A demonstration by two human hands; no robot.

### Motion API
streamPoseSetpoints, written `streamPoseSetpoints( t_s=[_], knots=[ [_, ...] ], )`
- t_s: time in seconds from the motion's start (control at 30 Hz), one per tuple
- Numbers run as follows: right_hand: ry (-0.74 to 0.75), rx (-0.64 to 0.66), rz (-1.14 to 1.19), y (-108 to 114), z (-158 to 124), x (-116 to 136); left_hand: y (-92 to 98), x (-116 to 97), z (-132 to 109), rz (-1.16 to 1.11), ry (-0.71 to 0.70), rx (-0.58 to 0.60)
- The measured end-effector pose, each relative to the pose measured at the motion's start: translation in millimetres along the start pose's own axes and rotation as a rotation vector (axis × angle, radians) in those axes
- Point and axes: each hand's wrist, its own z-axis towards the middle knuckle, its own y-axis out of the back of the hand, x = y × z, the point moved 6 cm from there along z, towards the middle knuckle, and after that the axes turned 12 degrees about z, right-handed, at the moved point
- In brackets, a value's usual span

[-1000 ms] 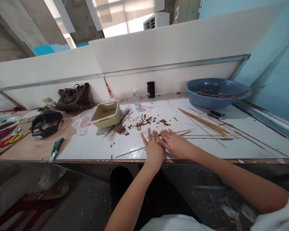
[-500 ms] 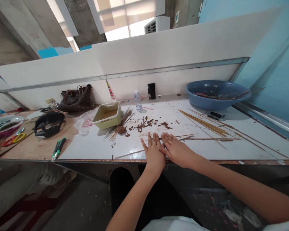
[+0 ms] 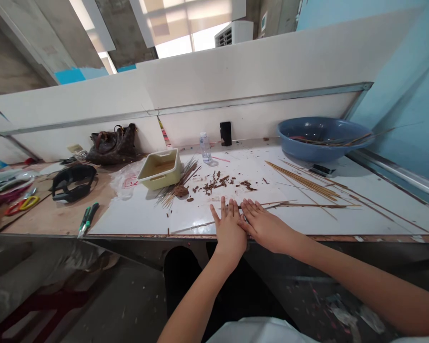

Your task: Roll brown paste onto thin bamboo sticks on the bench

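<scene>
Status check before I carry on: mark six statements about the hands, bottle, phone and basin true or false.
1. The left hand and right hand overlap in this view. True.
2. Both hands are clenched into fists. False: both are flat, palms down.
3. The clear bottle stands left of the phone. True.
4. The phone lies flat. False: it is propped upright.
5. The blue basin holds thin sticks. True.
6. The basin is left of the bottle. False: it is to the right.

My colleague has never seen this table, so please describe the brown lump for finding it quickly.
On the white-covered table, find the pale yellow tub, to the left of the person's left hand. The brown lump lies near its front right corner, by thin sticks. It is rounder and bulkier than the crumbs to its right.
</scene>
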Motion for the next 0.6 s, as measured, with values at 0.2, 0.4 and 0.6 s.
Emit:
streamPoseSetpoints(
  t_s=[0.2,0.4,0.6],
  knots=[
    [0.026,-0.013,-0.008,2,2,0,1.9,-1,1,-0.014,-0.022,0.025],
    [-0.010,-0.020,0.011,5,0,4,6.7,0,-5,-0.045,-0.003,0.005],
    [0.007,-0.077,0.020,-1,-10,13,5.2,0,-13,-0.057,0.018,0.012]
  ],
)
